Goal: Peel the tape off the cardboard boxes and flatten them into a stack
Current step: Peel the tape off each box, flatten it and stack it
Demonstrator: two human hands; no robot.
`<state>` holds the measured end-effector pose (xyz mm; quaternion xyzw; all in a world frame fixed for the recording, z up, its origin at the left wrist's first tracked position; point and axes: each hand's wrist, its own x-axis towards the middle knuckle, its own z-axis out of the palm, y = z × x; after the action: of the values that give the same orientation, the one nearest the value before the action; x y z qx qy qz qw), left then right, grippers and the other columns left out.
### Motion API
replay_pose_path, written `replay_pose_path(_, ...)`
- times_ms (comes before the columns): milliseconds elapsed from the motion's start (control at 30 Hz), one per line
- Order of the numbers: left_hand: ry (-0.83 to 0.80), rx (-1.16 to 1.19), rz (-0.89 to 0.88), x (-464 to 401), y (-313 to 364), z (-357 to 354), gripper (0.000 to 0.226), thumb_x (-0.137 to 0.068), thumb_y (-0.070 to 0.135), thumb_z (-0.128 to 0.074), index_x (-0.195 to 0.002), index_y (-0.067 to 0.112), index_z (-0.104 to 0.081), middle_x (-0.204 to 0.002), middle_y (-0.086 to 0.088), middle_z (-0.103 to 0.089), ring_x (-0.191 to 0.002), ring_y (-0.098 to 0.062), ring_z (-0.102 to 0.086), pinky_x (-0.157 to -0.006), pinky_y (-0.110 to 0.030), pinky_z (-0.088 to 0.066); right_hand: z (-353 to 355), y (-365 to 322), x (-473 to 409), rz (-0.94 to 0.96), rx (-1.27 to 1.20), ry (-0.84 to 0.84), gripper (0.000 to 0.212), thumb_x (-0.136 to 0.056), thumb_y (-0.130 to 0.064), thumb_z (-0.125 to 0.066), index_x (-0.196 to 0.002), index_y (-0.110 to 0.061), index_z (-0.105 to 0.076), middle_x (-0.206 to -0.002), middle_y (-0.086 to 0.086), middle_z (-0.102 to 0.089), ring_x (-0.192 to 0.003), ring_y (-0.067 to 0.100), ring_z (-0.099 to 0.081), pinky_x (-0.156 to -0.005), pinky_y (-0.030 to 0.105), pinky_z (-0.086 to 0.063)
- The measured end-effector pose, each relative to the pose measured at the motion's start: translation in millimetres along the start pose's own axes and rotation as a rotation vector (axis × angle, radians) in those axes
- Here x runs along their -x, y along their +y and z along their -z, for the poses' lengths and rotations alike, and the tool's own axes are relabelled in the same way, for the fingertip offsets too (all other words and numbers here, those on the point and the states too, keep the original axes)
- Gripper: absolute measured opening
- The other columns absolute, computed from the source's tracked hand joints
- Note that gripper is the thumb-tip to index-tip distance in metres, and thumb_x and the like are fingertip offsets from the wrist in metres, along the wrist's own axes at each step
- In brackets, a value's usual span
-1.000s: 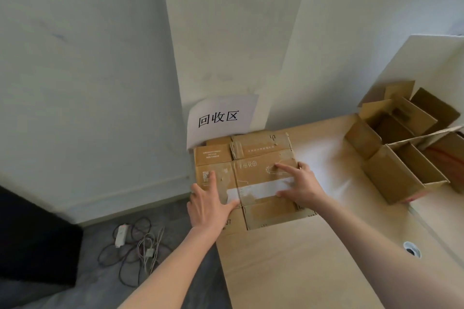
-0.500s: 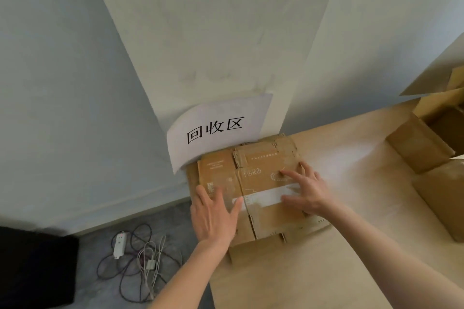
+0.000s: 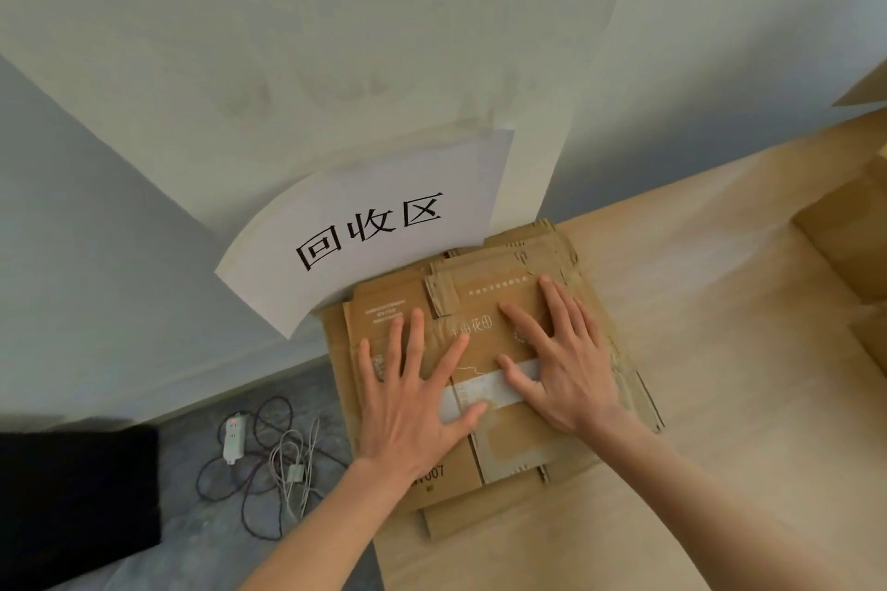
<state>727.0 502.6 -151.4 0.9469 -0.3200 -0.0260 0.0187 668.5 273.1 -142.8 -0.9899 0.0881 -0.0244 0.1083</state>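
A stack of flattened brown cardboard boxes [image 3: 485, 298] lies at the table's far left corner, under a white paper sign. The top sheet bears a white label strip [image 3: 485, 391] across its middle. My left hand [image 3: 413, 398] presses flat on the left half of the stack, fingers spread. My right hand [image 3: 561, 360] presses flat on the right half, fingers straight and spread, its thumb on the white strip. Neither hand grips anything.
A white paper sign [image 3: 369, 226] with black characters hangs on the pillar behind the stack. Unflattened cardboard boxes [image 3: 849, 245] stand at the right edge on the wooden table [image 3: 720, 350]. Below left, the floor holds a power strip and tangled cables [image 3: 269, 461].
My view has moved closer and leftward, pushing the open boxes to the right edge. Both hands slid further up the stack and spread flat on it.
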Motion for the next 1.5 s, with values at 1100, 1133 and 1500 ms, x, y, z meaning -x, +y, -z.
replay_pose_path(1100, 0.194, 0.156, -0.269, 337.5, 160.1, 327.6, 0.078, -0.097, 0.071, -0.038, -0.161, 0.030, -0.021, -0.169, 0.000, -0.018, -0.156, -0.020, -0.012, -0.127, -0.042, -0.003, 345.8, -130.3, 443.2, -0.322, 0.263, 0.114, 0.079, -0.091, -0.079, -0.032, -0.158, -0.038, -0.019, -0.168, -0.003, -0.018, -0.155, 0.020, -0.016, -0.125, 0.045, -0.012)
replay_pose_path(1133, 0.201, 0.145, -0.295, 351.1, 177.2, 338.5, 0.078, -0.097, 0.070, -0.038, -0.161, 0.030, -0.021, -0.169, 0.000, -0.019, -0.156, -0.021, -0.012, -0.128, -0.043, -0.004, 361.8, -130.4, 465.2, -0.333, 0.266, 0.124, 0.079, -0.092, -0.078, -0.034, -0.158, -0.038, -0.020, -0.168, -0.004, -0.019, -0.154, 0.020, -0.018, -0.125, 0.044, -0.013)
replay_pose_path(1500, 0.303, 0.164, -0.412, 475.3, 397.3, 407.1, 0.077, -0.095, 0.070, -0.044, -0.159, 0.030, -0.026, -0.166, 0.001, -0.026, -0.155, -0.019, -0.017, -0.127, -0.041, -0.007, 485.7, -38.0, 707.7, -0.445, 0.262, 0.241, 0.073, -0.092, -0.071, -0.045, -0.155, -0.039, -0.027, -0.162, -0.010, -0.031, -0.149, 0.015, -0.028, -0.123, 0.040, -0.018)
